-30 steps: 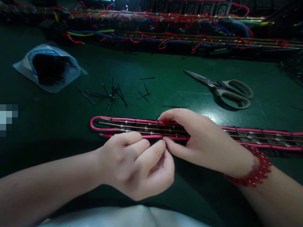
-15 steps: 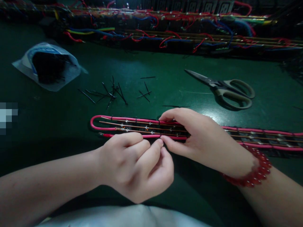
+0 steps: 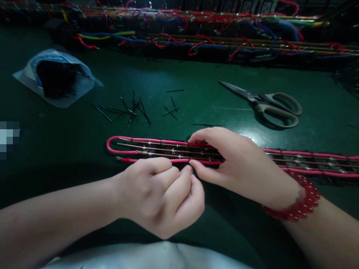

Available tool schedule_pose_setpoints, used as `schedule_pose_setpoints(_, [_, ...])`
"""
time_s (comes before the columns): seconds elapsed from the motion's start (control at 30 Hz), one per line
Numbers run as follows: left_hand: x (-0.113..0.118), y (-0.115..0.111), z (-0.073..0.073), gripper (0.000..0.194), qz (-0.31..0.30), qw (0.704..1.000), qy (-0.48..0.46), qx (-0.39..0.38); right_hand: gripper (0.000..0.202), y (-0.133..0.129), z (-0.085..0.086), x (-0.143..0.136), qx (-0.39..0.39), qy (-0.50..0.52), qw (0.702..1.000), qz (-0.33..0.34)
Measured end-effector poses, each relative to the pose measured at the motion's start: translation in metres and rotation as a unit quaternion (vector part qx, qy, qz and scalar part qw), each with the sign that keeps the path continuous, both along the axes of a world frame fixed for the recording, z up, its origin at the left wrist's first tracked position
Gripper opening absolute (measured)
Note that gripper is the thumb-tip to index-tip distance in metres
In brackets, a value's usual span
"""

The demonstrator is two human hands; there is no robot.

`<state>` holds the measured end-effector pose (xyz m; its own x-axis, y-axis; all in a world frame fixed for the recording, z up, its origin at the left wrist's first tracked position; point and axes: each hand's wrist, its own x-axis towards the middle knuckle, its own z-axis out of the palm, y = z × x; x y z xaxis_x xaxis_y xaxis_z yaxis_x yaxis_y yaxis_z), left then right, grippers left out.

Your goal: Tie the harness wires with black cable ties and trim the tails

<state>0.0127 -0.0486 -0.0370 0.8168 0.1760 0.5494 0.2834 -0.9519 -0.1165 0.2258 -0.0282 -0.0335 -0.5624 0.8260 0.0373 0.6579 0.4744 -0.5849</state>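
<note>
A long black strip (image 3: 165, 151) lies across the table, with thin copper rods and solder joints along its top. Red wire (image 3: 121, 151) runs along both its edges and loops round its left end. Thin black cable ties bind the wire, one (image 3: 189, 144) by my right fingertips. My right hand (image 3: 238, 160), wearing a red bead bracelet, grips the strip between thumb and fingers. Just in front of the near edge, my left hand (image 3: 165, 196) is closed in a pinch beside my right thumb. Whatever it pinches is hidden by the fingers.
Loose black cable ties (image 3: 131, 110) are scattered beyond the strip. Scissors (image 3: 263, 102) lie at right, and an opened plastic bag (image 3: 33, 78) of black ties at left. Larger wired assemblies (image 3: 213, 48) with red and blue wires stretch along the back.
My left hand stays closed and has shifted very slightly beside the strip's near edge. My right hand keeps its grip in nearly the same place.
</note>
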Motion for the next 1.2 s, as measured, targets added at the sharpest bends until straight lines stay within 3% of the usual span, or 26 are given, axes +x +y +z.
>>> schedule_pose_setpoints(0.37, [0.0029, 0.0050, 0.0029, 0.016, -0.011, 0.992, 0.123, -0.026, 0.025, -0.0006, 0.0010, 0.0017, -0.003, 0.019, 1.000, 0.014])
schedule_pose_setpoints(0.6, [0.0022, 0.0040, 0.0001, 0.013, 0.000, 0.993, 0.121, -0.008, 0.026, 0.0000, 0.0021, 0.0010, -0.007, 0.023, 0.999, 0.023])
schedule_pose_setpoints(0.8, [-0.0030, 0.0038, 0.0002, 0.015, -0.048, 0.998, 0.046, 0.020, 0.025, 0.0007, 0.0031, 0.0007, -0.028, 0.022, 0.999, 0.018])
schedule_pose_setpoints(1.2, [0.0018, 0.0051, 0.0008, 0.018, -0.020, 0.992, 0.127, 0.010, 0.026, 0.0009, 0.0044, 0.0013, -0.035, 0.010, 0.999, 0.014])
